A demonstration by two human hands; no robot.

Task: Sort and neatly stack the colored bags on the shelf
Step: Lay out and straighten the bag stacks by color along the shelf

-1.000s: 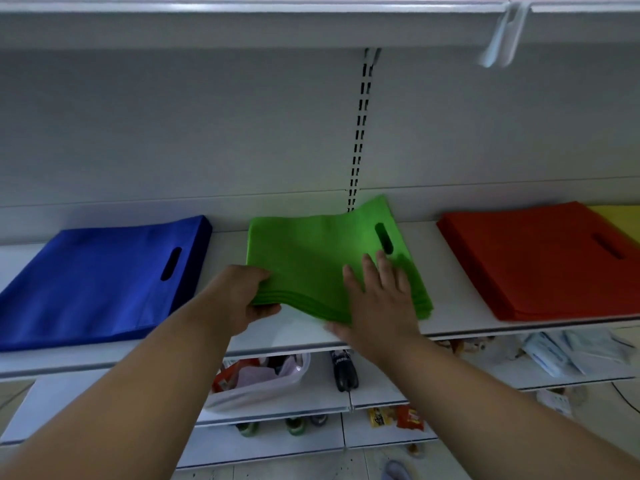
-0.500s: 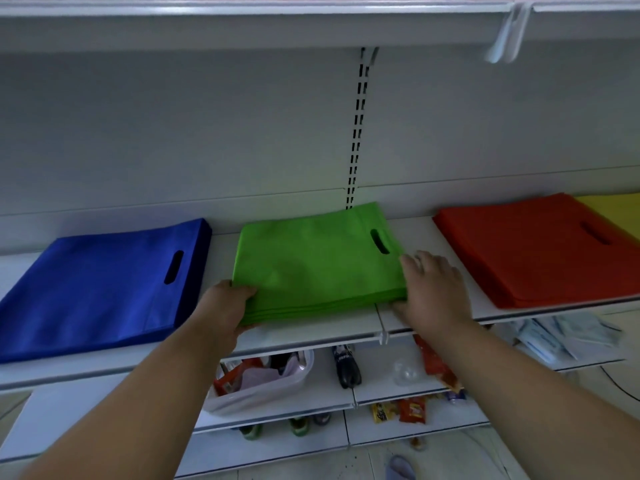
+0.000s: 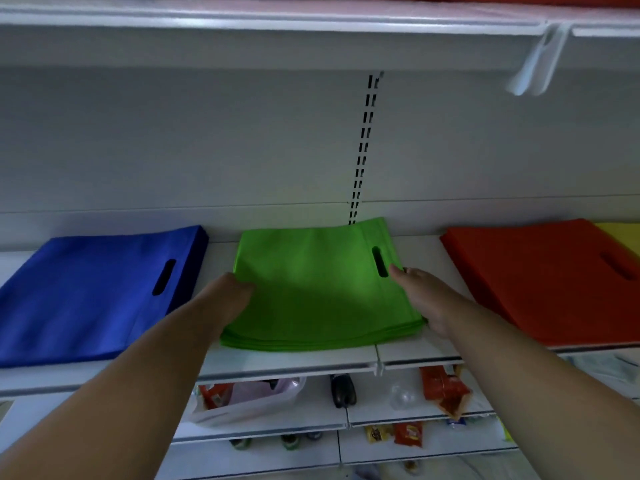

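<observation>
Both hands slid farther along green stack [image 3: 322,289] since 0.5 s ago; left hand [image 3: 228,303] & right hand [image 3: 420,292] press flat vs its sides, mid-shelf [image 3: 291,362] btw blue [image 3: 90,292] & red [image 3: 540,278]. Uneven squeeze could buckle layers, I'd say

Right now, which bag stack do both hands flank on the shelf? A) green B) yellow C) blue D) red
A: the left hand touches the left edge of the green stack and the right hand its right edge; the blue stack and red stack lie untouched either side.
</observation>
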